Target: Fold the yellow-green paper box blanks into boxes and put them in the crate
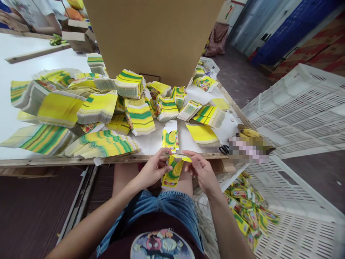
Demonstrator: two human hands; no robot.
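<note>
My left hand [152, 167] grips a small yellow and green carton [172, 173] over my lap, just off the table's front edge, thumb on its face. At the carton's upper right, the bent fingers of my right hand [201, 170] pinch the flap, which stands folded out. Right behind, on the table, lies another yellow and green carton [170, 138] with its white end flaps open. Stacks of flat, printed cartons [140, 116] are spread beyond my hands, with a fanned stack [101, 144] to the left.
A tall cardboard box [156, 36] rises behind the stacks. Black scissors [224, 149] and bananas [250, 135] lie at the table's right edge. Below right, a white plastic crate [304, 201] holds many filled-looking yellow packs [248, 207]. Another person [40, 18] is at the far left.
</note>
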